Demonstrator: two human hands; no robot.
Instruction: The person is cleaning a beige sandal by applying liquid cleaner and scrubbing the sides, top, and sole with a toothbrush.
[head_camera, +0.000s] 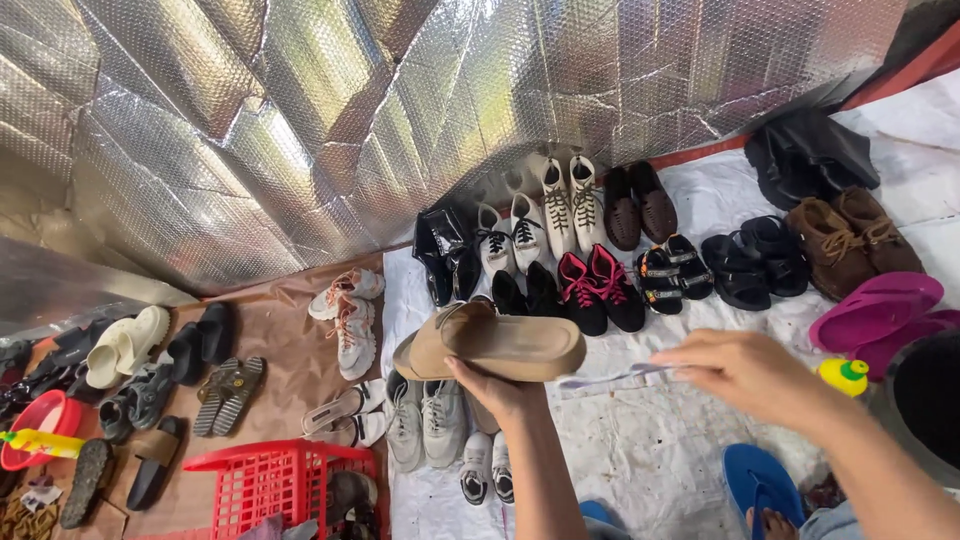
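Observation:
My left hand (497, 388) grips a tan slip-on sandal (490, 345) from below, sole turned up and held level above the floor. My right hand (745, 372) holds a thin pale toothbrush (618, 377), its head close to the sandal's right end. Beneath them a white sheet (640, 450) carries rows of shoes: black-and-pink sneakers (598, 288), white lace-up sneakers (565, 205), brown woven shoes (638, 205), and grey sneakers (422, 420) just under the sandal.
A silver bubble-foil wall (300, 120) stands behind. A red plastic basket (270, 485) sits lower left near black sandals (225, 392) on brown paper. Magenta slippers (880, 308), brown boots (850, 238), a yellow bottle (845, 375) and my blue flip-flop (760, 485) lie right.

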